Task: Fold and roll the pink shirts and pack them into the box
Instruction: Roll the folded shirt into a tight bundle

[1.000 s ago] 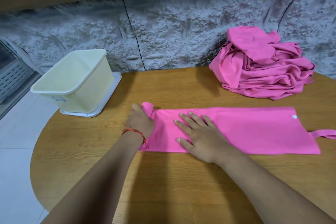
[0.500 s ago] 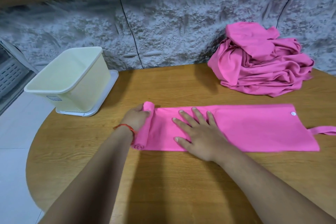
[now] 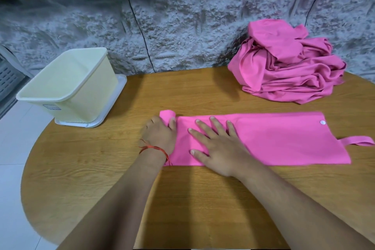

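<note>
While a small roll point(image 3: 167, 114) sat at the left end of the folded pink shirt point(image 3: 274, 140), I had my left hand point(image 3: 159, 135) curled over it and my right hand point(image 3: 219, 148) spread flat on the cloth just beside. The shirt's long axis ran left to right across the surface point(image 3: 182, 91), its unrolled length lying rightward of both hands; the roll, I judged, must travel that way. The box point(image 3: 67, 79) stood well apart, far left.

A round wooden table point(image 3: 97, 168) stands against a rough grey wall point(image 3: 182, 26), over white floor tiles point(image 3: 12, 148).
</note>
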Action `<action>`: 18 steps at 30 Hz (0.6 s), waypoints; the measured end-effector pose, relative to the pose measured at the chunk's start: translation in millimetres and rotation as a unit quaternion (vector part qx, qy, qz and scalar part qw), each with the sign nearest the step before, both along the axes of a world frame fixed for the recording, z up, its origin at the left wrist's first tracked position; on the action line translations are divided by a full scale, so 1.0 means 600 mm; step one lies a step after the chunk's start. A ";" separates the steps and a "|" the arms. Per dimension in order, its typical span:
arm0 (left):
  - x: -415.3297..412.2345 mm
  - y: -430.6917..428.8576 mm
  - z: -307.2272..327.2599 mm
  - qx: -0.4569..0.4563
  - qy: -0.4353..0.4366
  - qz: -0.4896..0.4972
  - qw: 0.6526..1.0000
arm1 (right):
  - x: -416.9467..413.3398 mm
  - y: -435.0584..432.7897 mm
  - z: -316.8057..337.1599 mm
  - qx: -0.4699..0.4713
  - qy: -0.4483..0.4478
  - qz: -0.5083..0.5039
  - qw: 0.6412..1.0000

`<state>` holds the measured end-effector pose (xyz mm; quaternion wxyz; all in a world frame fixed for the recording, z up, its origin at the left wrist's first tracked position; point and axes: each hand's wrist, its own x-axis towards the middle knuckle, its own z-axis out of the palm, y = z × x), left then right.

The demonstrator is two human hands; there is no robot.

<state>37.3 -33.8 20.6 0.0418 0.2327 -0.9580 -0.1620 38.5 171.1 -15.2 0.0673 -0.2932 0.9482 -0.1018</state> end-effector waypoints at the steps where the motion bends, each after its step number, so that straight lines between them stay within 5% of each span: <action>1: 0.000 0.003 0.001 0.016 0.007 0.008 1.000 | 0.000 0.000 0.000 -0.001 -0.001 0.000 1.000; 12: -0.024 -0.070 0.028 0.282 -0.130 0.019 0.950 | -0.003 -0.001 -0.005 -0.007 0.002 0.000 1.000; 18: -0.021 -0.014 0.015 0.171 -0.113 -0.001 0.979 | -0.002 -0.002 -0.005 -0.009 -0.004 -0.002 1.000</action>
